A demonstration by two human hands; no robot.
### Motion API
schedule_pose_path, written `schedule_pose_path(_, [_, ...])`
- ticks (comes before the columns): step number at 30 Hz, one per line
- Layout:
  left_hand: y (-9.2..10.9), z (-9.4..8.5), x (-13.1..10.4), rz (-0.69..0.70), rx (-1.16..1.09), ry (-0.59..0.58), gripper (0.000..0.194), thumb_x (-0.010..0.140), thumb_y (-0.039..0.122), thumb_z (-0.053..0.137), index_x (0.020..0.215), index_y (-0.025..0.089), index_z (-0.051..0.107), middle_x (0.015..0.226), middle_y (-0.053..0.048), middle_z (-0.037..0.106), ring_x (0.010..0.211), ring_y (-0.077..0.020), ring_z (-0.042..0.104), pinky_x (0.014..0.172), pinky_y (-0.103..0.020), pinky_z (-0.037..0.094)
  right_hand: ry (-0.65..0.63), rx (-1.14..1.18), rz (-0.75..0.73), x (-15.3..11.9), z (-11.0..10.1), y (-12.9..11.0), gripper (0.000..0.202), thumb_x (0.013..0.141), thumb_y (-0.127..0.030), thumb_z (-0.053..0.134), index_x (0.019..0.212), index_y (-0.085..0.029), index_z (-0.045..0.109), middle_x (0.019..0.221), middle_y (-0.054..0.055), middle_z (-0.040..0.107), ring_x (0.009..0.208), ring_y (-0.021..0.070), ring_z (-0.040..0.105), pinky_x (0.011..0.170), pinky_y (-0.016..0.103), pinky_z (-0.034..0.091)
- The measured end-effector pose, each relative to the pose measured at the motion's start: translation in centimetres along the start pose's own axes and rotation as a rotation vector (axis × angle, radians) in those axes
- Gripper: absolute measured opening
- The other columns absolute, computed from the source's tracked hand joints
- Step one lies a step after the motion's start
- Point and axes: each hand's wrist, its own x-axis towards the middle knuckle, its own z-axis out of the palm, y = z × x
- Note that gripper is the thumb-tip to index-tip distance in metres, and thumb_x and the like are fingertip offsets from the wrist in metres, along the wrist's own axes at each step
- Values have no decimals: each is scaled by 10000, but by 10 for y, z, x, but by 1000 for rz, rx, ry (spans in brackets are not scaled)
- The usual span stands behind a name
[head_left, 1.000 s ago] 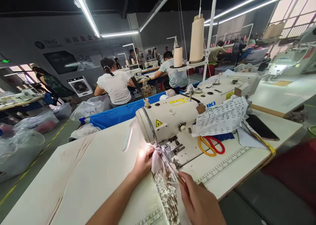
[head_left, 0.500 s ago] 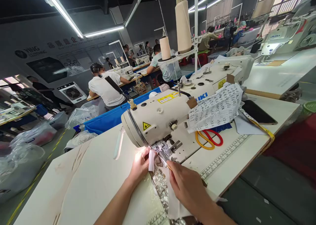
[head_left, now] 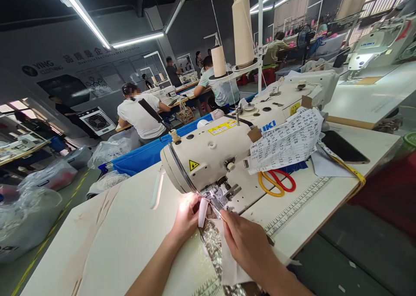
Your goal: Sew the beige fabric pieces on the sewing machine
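Note:
My left hand (head_left: 186,216) is closed at the left side of the sewing machine's needle area, its thumb and fingertips pinching a narrow white fabric strip (head_left: 203,211). On the other side, my right hand (head_left: 245,239) is closed on slim metal tweezers (head_left: 215,210), whose tips point toward the presser foot (head_left: 212,196). Below the hands lies a silvery sequined fabric (head_left: 212,244) with a pale fabric edge, partly covered by my right hand. The sewing machine (head_left: 208,155) stands directly above both hands. The exact stitching point is hidden.
Red and yellow-handled scissors (head_left: 273,183), a handwritten paper sheet (head_left: 286,140), a dark phone (head_left: 344,146) and a yellow tape measure (head_left: 360,179) are on the right. Thread cones (head_left: 243,31) stand behind the machine. Beyond the blue cloth trough (head_left: 146,155), co-workers sit at other machines.
The view has shifted slightly. Both hands stay at the needle area with nearly the same grip, and the white strip hangs at a slightly different angle.

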Motion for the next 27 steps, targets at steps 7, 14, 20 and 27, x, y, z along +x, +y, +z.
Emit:
schedule_pose_path(7, [4, 1, 2, -10, 4, 21, 157, 770, 315, 589, 679, 193, 547, 680, -29, 553, 677, -183, 512, 634, -301, 429, -11, -41, -2, -1, 1, -1, 295, 835, -73, 497, 1101, -148, 603, 775, 34, 720, 594, 171, 691, 465, 259, 455])
schedule_pose_path(14, [2, 4, 5, -88, -132, -1, 210, 753, 367, 633, 673, 178, 585, 666, -31, 578, 651, -173, 539, 580, -272, 446, -64, -51, 9, 0, -1, -2, 336, 819, -64, 522, 1135, -142, 601, 810, 52, 721, 638, 182, 697, 480, 263, 480])
schedule_pose_path(20, [1, 4, 6, -155, -211, -8, 341, 813, 466, 572, 678, 153, 591, 629, -29, 585, 584, -155, 558, 536, -254, 465, -84, -34, 34, 0, -3, -3, 311, 829, -76, 511, 1118, -144, 604, 791, 44, 719, 622, 178, 696, 472, 261, 479])
schedule_pose_path(27, [4, 4, 3, -116, -143, 21, 358, 855, 484, 544, 699, 166, 593, 656, -36, 595, 617, -165, 558, 572, -272, 468, -80, -41, 50, 2, -2, -3, 322, 819, -63, 514, 1116, -136, 616, 799, 49, 735, 644, 179, 708, 494, 252, 489])
